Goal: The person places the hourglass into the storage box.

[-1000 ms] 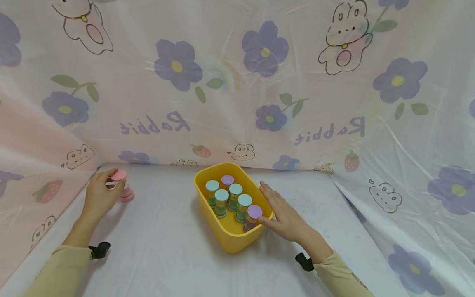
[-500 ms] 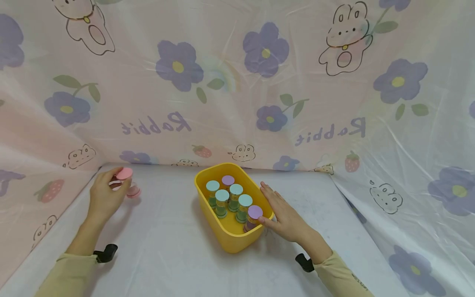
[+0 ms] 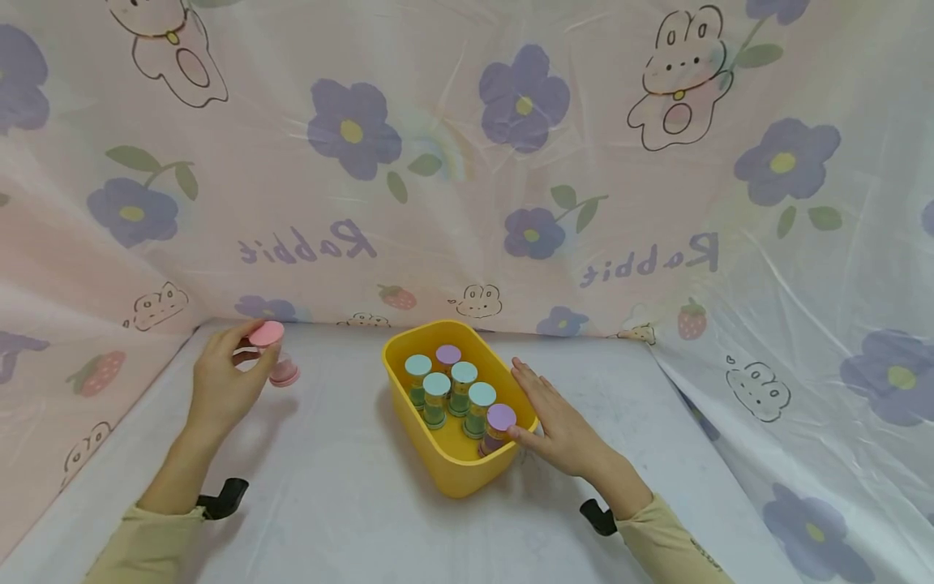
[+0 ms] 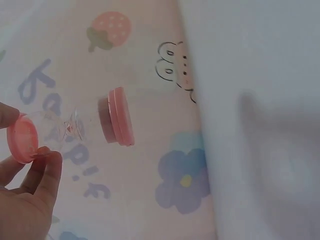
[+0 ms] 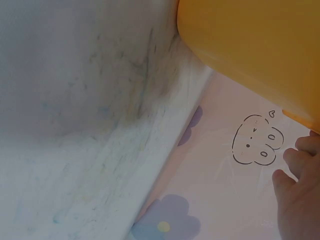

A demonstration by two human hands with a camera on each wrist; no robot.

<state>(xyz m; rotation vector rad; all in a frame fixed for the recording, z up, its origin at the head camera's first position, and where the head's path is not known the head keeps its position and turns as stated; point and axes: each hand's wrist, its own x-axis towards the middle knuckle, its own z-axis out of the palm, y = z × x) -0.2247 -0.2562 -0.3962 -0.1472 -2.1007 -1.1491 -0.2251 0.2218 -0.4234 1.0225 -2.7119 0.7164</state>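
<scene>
Left hand (image 3: 222,381) has lifted the pink hourglass (image 3: 274,354) off the surface's far-left corner toward the yellow bin (image 3: 456,474), fingers pinching it; right hand (image 3: 558,426) stays flat against the rim.

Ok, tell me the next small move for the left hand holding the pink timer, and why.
Probably carry the pink sand timer rightward toward the yellow bin and lower it into the free space at the near end. The left hand grips it above the table, apart from the bin; six timers already stand upright inside, and the right hand rests against the bin's rim, steadying it.
</scene>
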